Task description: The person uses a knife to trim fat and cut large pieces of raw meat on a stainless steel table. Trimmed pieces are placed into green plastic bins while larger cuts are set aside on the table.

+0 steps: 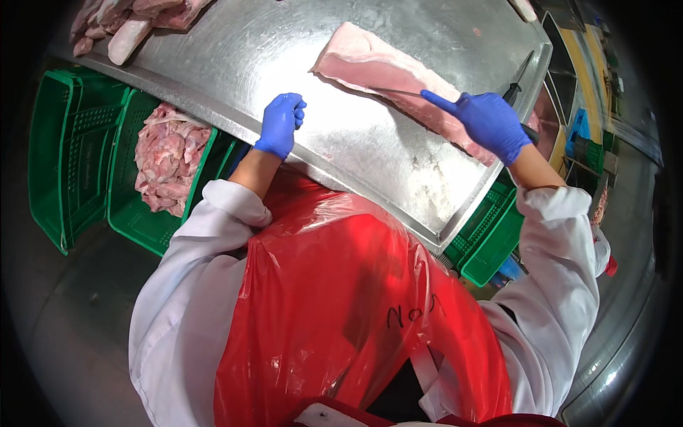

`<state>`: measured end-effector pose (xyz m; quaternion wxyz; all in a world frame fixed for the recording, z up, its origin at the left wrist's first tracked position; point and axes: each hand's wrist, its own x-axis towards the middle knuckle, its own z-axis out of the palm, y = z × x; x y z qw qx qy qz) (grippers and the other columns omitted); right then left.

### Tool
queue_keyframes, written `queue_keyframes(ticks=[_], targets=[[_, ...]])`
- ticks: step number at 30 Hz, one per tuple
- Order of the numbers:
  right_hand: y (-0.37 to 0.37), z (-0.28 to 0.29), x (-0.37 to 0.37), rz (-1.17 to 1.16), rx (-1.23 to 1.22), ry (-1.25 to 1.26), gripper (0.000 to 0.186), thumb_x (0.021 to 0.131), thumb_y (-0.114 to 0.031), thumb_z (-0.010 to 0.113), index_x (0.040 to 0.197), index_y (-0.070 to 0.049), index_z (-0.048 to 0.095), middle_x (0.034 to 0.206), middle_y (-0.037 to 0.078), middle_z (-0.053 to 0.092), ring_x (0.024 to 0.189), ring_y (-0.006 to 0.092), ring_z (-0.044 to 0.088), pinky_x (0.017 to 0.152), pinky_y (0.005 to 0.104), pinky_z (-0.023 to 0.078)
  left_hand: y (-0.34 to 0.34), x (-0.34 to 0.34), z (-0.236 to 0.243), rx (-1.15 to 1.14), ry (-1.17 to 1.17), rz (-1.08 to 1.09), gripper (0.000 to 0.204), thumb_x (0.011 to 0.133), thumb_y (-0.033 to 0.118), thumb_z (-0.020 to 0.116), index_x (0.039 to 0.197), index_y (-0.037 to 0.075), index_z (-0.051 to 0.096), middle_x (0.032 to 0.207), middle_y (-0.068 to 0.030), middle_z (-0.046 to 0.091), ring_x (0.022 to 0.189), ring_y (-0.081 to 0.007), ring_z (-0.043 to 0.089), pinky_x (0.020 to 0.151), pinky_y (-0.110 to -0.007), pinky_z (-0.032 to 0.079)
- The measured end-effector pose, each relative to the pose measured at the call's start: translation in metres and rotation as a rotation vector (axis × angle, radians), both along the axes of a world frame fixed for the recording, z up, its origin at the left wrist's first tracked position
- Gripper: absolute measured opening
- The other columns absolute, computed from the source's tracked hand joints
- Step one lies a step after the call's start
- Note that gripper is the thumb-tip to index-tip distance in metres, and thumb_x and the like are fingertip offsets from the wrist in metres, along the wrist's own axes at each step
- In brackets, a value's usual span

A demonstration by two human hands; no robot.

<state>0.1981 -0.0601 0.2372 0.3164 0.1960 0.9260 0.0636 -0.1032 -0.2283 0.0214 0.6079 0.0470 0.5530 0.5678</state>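
My right hand (486, 122), in a blue glove, grips a knife (398, 93), index finger along its spine; the thin blade lies across a long pale-pink slab of meat (356, 60) with a fatty top layer, on the steel table (249, 43). My left hand (279, 122), also gloved blue, is curled closed at the table's near edge, left of the slab and apart from it; whether it holds anything is hidden. A second knife (511, 93) with a black handle lies just beyond my right hand, blade pointing away from me.
A heap of meat pieces (131, 32) lies at the table's far left. Below, a green crate (142, 231) holds meat trimmings, beside another green crate (67, 156). More green crates (484, 242) are under the right edge. A red plastic apron (320, 277) covers my front.
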Motion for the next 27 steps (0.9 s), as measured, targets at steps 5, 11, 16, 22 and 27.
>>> queue_keyframes(ticks=[5,11,16,22,27], targets=[[0.003,0.016,0.001,-0.134,-0.111,-0.164,0.080,0.085,-0.009,0.053,0.154,-0.039,0.025,0.082,0.014,0.067,0.066,0.0319,0.067,0.062,0.0410,0.054,-0.005,0.001,-0.003,-0.004,0.014,-0.023,0.010,0.092,0.015,0.058,0.091,0.005,0.058,0.080,-0.0043,0.058,0.062,-0.0095,0.049,0.055,-0.024,0.040],[-0.002,-0.014,0.028,-0.102,-0.161,0.075,0.074,0.089,-0.011,0.050,0.153,-0.039,0.025,0.081,0.015,0.066,0.067,0.0343,0.066,0.061,0.0418,0.053,0.010,0.021,-0.001,-0.004,0.025,-0.004,0.011,0.089,0.014,0.059,0.095,0.005,0.060,0.081,-0.0043,0.062,0.059,-0.0079,0.050,0.051,-0.023,0.040],[-0.024,-0.005,0.029,-0.235,-0.127,-0.065,0.081,0.086,-0.003,0.051,0.155,-0.036,0.022,0.090,0.019,0.067,0.077,0.0343,0.067,0.070,0.0419,0.054,0.026,0.043,-0.009,-0.028,0.039,0.017,0.012,0.090,0.014,0.059,0.097,0.005,0.060,0.081,-0.0042,0.059,0.061,-0.0095,0.051,0.051,-0.024,0.040],[-0.058,-0.047,0.115,-0.174,0.013,0.201,0.081,0.085,0.003,0.044,0.152,-0.041,0.028,0.089,0.019,0.065,0.077,0.0353,0.066,0.069,0.0454,0.054,0.046,0.091,-0.022,-0.073,0.039,-0.008,0.014,0.090,0.017,0.060,0.098,0.006,0.057,0.082,-0.0056,0.058,0.063,-0.0126,0.054,0.052,-0.026,0.041],[-0.085,0.014,0.170,-0.538,-0.205,0.108,0.084,0.084,0.000,0.053,0.153,-0.040,0.027,0.069,0.019,0.060,0.058,0.0359,0.060,0.058,0.0465,0.048,0.079,0.148,-0.003,-0.078,-0.034,-0.105,0.018,0.094,0.025,0.060,0.096,0.008,0.056,0.074,-0.0042,0.058,0.055,-0.0102,0.048,0.047,-0.026,0.036]])
